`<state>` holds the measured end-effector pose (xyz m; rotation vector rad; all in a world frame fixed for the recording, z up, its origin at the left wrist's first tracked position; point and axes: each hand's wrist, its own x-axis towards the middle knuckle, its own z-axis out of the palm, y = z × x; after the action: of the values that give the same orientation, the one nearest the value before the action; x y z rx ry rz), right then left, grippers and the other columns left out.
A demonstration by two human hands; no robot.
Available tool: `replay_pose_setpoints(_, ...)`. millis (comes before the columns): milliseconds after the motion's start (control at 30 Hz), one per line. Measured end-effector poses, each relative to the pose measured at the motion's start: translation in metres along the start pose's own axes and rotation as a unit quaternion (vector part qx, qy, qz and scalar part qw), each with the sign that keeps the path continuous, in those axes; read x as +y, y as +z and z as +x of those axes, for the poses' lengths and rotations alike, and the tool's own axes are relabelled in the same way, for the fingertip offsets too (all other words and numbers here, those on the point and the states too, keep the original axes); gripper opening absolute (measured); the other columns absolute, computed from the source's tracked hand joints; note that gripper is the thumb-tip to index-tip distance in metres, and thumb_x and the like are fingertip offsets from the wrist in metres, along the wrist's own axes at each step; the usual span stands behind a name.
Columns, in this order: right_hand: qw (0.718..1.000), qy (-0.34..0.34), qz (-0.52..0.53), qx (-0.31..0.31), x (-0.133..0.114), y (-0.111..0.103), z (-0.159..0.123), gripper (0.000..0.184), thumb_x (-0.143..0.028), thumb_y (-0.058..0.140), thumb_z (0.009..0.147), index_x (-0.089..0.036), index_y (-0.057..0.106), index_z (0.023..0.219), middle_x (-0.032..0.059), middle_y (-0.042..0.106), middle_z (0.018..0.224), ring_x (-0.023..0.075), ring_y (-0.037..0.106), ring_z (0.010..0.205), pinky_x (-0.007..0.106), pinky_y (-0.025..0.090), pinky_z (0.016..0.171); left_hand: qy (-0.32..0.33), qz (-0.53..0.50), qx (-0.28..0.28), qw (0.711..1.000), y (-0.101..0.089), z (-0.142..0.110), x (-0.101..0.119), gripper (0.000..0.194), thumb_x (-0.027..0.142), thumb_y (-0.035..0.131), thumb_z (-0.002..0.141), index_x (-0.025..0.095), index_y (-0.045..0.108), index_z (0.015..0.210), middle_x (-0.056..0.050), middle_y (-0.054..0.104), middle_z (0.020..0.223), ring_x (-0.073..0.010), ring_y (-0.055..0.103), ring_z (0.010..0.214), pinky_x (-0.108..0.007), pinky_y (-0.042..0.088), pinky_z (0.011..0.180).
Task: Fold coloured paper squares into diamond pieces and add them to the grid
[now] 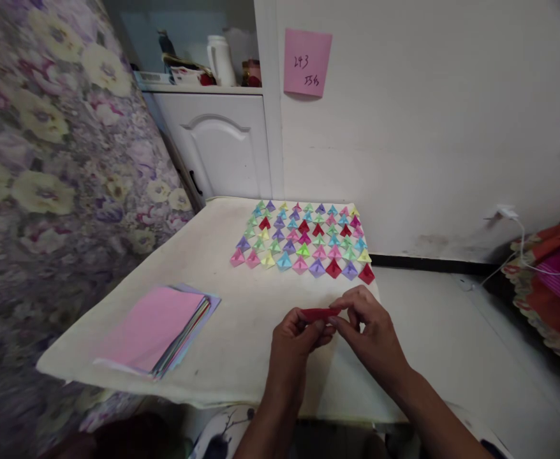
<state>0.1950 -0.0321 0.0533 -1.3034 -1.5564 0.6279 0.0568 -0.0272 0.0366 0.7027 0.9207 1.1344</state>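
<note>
A small folded piece of red paper [317,314] is held up above the near right part of the table. My left hand [295,338] pinches its left end between thumb and fingers. At its right end, the thumb and index finger of my right hand [368,331] grip the edge. Beyond my hands, rows of small folded paper pieces [303,250] in red, pink, purple, green, blue and yellow cover the far right of the table. A stack of coloured paper sheets [158,328], pink on top, lies to the left.
A pale cloth covers the table [203,255]. Floral curtain [45,191] hangs along the left side. Behind are a white cabinet [222,146] with a white jug [221,60] on its shelf, and a wall bearing a pink note [307,62]. A plugged-in charger [507,211] is at right.
</note>
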Motion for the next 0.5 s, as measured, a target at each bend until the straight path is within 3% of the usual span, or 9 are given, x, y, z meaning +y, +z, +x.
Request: replay_pose_setpoints(500,0.999,-0.027,-0.041,-0.020,-0.0001,-0.0045,0.0011,0.013,-0.010,0.057,0.075,-0.021,0.062,0.080,0.0006,0.045,0.080,0.0124,0.045,0.066,0.023,0.037,0.052,0.013,0.034,-0.006,0.999,0.0016,0.0023,-0.0031,0.017,0.019,0.072,0.067,0.012,0.058,0.073,-0.004,0.070,0.073,-0.0133,0.064,0.067,-0.028,0.052,0.070)
